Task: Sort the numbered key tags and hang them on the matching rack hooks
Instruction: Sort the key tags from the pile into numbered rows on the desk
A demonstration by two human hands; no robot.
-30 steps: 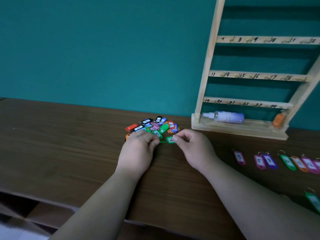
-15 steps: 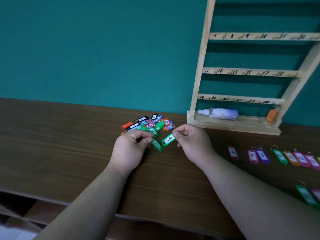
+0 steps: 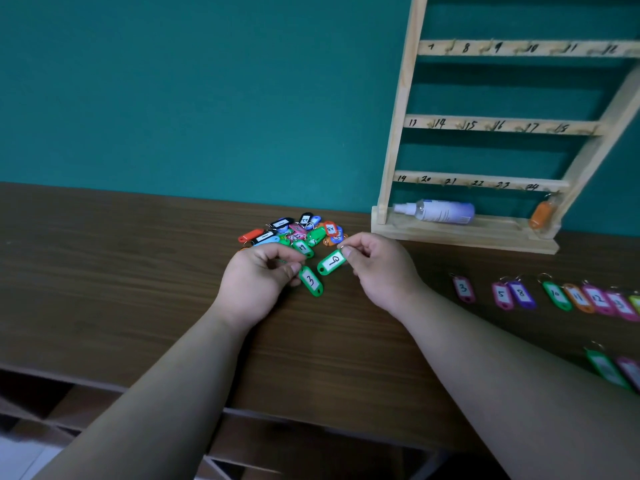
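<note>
My left hand (image 3: 258,282) pinches the end of a green key tag (image 3: 311,280) with a number that looks like 3. My right hand (image 3: 379,268) pinches another green tag (image 3: 331,262) by its ring end, its label reading like a 9 or 6. Both tags hang just above the brown table (image 3: 104,271), in front of a heap of mixed coloured tags (image 3: 298,232). A row of sorted tags (image 3: 554,296) lies on the table to the right. The wooden rack (image 3: 491,124) with numbered hooks leans on the teal wall; an orange tag (image 3: 541,214) hangs at its bottom right.
A white spray bottle (image 3: 434,211) lies on the rack's base ledge. Two more tags (image 3: 614,368) lie near the right edge, closer to me. The table's front edge runs below my forearms, with dark shelving underneath.
Both hands lifted a green tag each out of the heap's front edge and drew them slightly apart and toward me. The camera view shifted a little to the right.
</note>
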